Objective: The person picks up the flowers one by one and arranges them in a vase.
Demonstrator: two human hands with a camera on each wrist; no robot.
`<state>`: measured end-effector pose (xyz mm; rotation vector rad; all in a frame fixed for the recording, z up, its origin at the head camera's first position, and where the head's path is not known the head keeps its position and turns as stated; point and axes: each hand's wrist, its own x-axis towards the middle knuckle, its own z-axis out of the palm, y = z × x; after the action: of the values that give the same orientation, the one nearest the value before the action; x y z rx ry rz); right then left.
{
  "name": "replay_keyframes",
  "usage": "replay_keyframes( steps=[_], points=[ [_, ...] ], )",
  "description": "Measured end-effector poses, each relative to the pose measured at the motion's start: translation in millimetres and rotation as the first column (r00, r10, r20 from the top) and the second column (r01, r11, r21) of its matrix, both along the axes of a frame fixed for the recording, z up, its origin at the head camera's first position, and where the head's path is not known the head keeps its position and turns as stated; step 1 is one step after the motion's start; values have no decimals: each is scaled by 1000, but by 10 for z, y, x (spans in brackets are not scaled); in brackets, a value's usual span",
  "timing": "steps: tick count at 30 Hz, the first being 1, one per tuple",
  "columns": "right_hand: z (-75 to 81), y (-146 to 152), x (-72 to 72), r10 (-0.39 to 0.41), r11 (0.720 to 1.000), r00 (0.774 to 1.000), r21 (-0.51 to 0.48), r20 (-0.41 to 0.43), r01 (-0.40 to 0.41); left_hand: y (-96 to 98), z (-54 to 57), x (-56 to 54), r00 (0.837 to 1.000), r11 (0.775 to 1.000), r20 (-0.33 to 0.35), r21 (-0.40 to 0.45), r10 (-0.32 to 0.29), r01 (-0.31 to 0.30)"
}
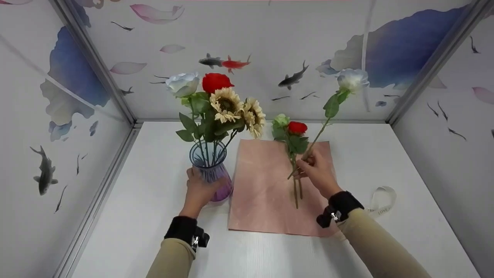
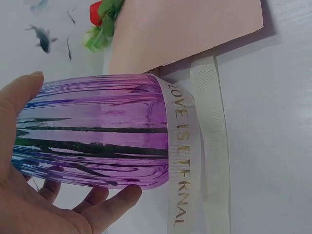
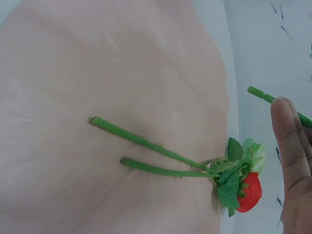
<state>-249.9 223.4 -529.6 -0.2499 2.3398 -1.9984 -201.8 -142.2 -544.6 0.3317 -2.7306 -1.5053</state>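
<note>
My left hand (image 1: 202,190) grips the glass vase (image 1: 221,191), blue at the rim and purple at the base; its thumb and fingers sit on opposite sides in the left wrist view. In the vase stand a pale blue rose (image 1: 183,85), a red rose (image 1: 217,82) and two cream sunflowers (image 1: 226,105). Between its fingers my right hand (image 1: 318,172) pinches the stem of a white-blue rose (image 1: 353,80), held tilted above the paper. Below it, a red rose (image 3: 249,192) and a pale green flower (image 3: 258,158) lie on the pink paper (image 1: 266,193).
A cream ribbon (image 2: 183,161) lettered "LOVE IS ETERNAL" runs by the vase base on the white table (image 1: 154,166). More ribbon (image 1: 384,200) loops at the right. Printed panels (image 1: 247,31) with metal frame posts (image 1: 92,61) enclose the back and sides.
</note>
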Motion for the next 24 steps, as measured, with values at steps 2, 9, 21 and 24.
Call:
replay_keyframes(
  steps=[2,9,21,24],
  points=[
    [42,-54,9,20,1000,1000,-6,5,-20,10,-6,-1,1000,1000,2,-9,11,-11],
    [207,-243,80,94,995,995,-36,18,-94,45,-11,-1,999,998,10,-45,40,-40],
    [459,-612,243,186,977,970,-73,-154,-199,103,-14,10,997,993,17,-89,76,-74],
    [529,-720,273,196,975,954,-59,-226,-214,114,-13,9,996,991,21,-103,83,-80]
  ],
)
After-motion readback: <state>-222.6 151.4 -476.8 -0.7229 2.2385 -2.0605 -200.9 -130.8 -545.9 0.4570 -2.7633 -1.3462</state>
